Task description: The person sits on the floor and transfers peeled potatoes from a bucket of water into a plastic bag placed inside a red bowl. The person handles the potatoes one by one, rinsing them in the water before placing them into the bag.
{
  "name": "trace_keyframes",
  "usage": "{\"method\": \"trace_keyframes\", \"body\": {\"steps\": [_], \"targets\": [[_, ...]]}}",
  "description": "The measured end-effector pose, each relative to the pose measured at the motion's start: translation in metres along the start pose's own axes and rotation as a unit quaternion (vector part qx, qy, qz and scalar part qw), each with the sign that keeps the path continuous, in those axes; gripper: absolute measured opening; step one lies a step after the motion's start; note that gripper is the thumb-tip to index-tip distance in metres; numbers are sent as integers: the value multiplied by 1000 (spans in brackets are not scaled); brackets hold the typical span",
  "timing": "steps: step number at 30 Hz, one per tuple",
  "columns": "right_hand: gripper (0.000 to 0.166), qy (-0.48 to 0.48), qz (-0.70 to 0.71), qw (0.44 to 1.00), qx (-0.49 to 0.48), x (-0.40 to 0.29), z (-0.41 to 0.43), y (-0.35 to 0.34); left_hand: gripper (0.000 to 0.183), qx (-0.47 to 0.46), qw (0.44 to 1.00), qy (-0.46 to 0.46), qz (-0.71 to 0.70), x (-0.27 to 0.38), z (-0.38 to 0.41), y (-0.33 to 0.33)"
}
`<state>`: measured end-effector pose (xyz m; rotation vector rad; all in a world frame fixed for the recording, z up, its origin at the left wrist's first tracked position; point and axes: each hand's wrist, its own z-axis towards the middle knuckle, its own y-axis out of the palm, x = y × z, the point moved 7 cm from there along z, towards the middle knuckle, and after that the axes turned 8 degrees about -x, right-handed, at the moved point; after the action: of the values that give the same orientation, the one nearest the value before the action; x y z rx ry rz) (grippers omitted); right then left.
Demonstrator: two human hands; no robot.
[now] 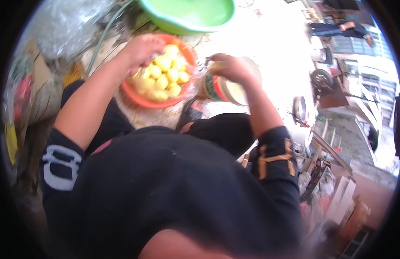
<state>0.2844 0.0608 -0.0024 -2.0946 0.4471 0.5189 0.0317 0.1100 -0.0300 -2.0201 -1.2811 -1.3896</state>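
Note:
An orange-red plastic basin [145, 102] lined with clear plastic holds several rounded yellow pieces of produce [163, 81], which look like peeled potatoes. Over its upper left part is my left hand [144, 51], fingers curled and blurred; something small and pale shows beneath them, too unclear to name. To the right, my right hand [230, 67] is closed around a yellow piece [217, 67] above the near side of a bucket [216, 87] with a pale rim and green and red sides. A small dark thing shows by its fingertips, its kind unclear.
A green plastic tub [193, 16] stands beyond the basin. Clear plastic sheeting [64, 26] and a thin hose [104, 37] lie at the left. My sandalled foot [191, 113] is just below the basin. Another person [341, 30], a wheel [321, 77] and clutter are at the right.

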Motion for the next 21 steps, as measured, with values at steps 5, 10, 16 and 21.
{"method": "trace_keyframes", "body": {"steps": [5, 10, 16, 21], "targets": [[52, -82, 15, 996, -18, -48, 61, 52, 26, -17, 1000, -23, 6, 12, -14, 9], [54, 17, 4, 1000, 19, -12, 83, 72, 31, -1, 1000, -24, 2, 14, -23, -1], [59, 212, 36, 973, 89, 84, 77, 110, 38, -12, 1000, -18, -20, 15, -27, -15], [61, 245, 41, 967, 46, 93, 77, 124, 35, 3, 999, 11, -53, 18, -26, -32]]}}
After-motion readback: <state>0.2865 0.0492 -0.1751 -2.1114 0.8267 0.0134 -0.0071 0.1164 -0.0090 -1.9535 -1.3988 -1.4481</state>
